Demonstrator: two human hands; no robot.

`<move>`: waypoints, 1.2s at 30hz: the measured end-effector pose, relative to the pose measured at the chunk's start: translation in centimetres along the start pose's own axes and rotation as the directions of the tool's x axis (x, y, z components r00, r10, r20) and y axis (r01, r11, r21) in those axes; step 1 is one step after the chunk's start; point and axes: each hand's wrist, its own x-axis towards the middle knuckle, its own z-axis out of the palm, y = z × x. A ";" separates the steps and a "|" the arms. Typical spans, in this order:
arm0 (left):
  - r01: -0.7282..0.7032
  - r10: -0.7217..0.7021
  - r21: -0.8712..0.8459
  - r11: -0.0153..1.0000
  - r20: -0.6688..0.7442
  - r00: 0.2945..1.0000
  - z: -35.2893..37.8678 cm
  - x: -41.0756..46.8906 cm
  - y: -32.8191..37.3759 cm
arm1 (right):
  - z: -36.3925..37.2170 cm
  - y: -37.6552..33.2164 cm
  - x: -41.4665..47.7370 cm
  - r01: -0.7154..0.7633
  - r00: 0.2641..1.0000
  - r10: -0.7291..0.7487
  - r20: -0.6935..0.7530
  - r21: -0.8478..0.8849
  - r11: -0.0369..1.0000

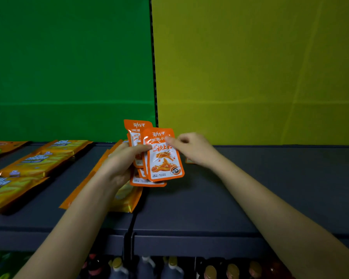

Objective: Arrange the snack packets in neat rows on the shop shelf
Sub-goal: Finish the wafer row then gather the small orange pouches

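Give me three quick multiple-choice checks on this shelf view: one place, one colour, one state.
1. Where do the yellow cheese packets lie?
A. left part of the shelf
B. right part
C. lower shelf

2. What colour is the back panel behind the right hand?
A. green
B. yellow
C. grey

3. How are the orange packets kept?
A. lying flat on the shelf
B. fanned in the left hand
C. hanging from a hook

Answers: A, they lie in rows at left; B, yellow panel; C is out, so B, the left hand grips them while the right pinches the front one.
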 end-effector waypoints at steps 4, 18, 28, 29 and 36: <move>0.036 -0.036 -0.038 0.999 0.005 0.999 0.9 0.0 -0.1 | -0.5 -0.3 -1.4 0.085 0.995 -0.086 -0.050 -0.029 0.996; -0.116 0.103 -0.177 0.977 -0.082 0.991 -1.1 -0.5 2.3 | -3.1 6.5 -3.3 -0.237 0.965 0.246 -0.092 0.103 0.966; -0.047 0.041 -0.101 0.994 -0.062 0.997 -0.4 -1.1 0.6 | -1.2 7.3 -3.7 -0.307 0.951 0.306 -0.049 -0.293 0.906; -0.044 0.037 -0.103 0.994 -0.062 0.997 -0.4 -1.1 0.5 | -1.2 7.2 -3.8 -0.298 0.953 0.296 -0.060 -0.331 0.895; -0.014 0.009 -0.084 0.996 -0.056 0.998 0.4 -1.9 0.2 | -1.3 6.8 -4.4 -0.255 0.966 0.245 -0.086 -0.495 0.830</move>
